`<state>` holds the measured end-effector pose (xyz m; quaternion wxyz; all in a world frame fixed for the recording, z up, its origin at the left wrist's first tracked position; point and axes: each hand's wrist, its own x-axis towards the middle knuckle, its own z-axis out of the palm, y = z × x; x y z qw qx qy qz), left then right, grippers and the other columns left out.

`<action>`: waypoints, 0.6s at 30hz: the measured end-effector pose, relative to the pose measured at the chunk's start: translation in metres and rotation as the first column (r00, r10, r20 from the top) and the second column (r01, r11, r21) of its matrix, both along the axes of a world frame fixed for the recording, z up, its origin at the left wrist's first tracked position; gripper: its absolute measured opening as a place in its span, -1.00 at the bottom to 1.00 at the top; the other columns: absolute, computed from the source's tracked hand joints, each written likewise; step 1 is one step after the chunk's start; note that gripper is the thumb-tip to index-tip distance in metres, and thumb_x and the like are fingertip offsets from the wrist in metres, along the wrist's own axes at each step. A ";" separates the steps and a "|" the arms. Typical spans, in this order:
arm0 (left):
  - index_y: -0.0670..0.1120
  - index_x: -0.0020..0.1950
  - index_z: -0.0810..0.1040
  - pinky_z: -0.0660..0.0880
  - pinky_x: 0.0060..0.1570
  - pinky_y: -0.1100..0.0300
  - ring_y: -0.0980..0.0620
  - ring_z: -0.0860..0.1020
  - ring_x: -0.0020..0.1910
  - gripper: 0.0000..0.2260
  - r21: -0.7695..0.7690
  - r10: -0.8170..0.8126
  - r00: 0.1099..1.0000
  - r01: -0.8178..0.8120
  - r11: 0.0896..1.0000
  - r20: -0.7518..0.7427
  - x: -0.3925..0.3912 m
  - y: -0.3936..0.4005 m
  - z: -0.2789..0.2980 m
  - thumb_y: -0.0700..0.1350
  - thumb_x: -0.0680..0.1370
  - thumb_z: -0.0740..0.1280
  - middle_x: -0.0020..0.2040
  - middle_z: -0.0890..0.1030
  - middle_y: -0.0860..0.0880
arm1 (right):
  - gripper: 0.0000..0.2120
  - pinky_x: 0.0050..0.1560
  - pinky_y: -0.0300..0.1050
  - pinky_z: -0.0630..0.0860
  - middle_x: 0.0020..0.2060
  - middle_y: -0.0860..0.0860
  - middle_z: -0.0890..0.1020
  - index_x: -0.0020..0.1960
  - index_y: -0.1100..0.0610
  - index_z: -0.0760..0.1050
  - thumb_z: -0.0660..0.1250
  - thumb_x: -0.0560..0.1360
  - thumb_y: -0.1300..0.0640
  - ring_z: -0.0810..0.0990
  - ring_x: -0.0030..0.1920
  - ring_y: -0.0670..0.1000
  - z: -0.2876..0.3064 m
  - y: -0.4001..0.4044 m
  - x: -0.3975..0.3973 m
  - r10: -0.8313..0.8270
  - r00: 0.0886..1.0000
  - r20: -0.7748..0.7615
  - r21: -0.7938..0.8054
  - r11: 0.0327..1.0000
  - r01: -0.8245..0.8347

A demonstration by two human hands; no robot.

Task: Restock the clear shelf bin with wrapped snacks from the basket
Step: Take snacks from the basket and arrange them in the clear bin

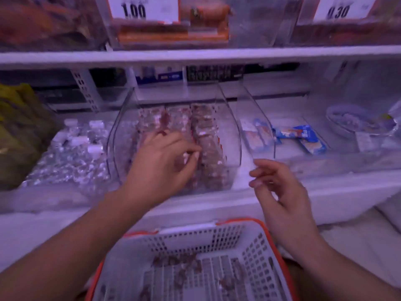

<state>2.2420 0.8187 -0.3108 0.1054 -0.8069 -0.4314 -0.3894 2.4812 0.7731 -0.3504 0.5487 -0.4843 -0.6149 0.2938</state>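
At the far left of the lower shelf (217, 205) sits a yellow-green bag (19, 127), and just beside it a cluster of small clear bottles with white caps (71, 153). Next comes the clear shelf bin (230, 135), holding rows of reddish-brown wrapped snacks (206, 135) stacked front to back. The left hand (160, 161) reaches inside the bin, its fingers curled down among the snacks; the grip seems to pinch one between thumb and fingertip (the blur makes it hard to be sure). Below, nearest the camera, the white basket (217, 240) with an orange rim holds a few more of the same reddish wrapped snacks scattered over its slotted bottom. The right hand (280, 196) hovers in front of the shelf edge, just right of the bin, fingers loosely bent and holding nothing. Further right, a narrower clear divider holds pale packets (256, 135), then blue wrapped bars (303, 137) lie on the shelf, and a round clear container (355, 120) sits near the right edge. Above, two price cards read 1.00 (141, 8) and 0.30 (342, 8).
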 end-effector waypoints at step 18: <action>-0.06 0.29 0.46 0.52 0.15 -0.02 -0.19 0.54 0.18 -0.63 -0.864 0.087 0.867 -0.498 0.073 -0.491 -0.058 -0.134 -0.364 0.12 0.58 0.22 0.25 0.51 -0.16 | -0.18 0.31 0.13 0.44 0.44 0.28 0.33 0.58 0.23 -0.04 0.24 0.56 -0.20 0.43 0.36 0.26 -0.338 -0.057 -0.021 0.551 0.537 0.639 -0.767 0.511 0.388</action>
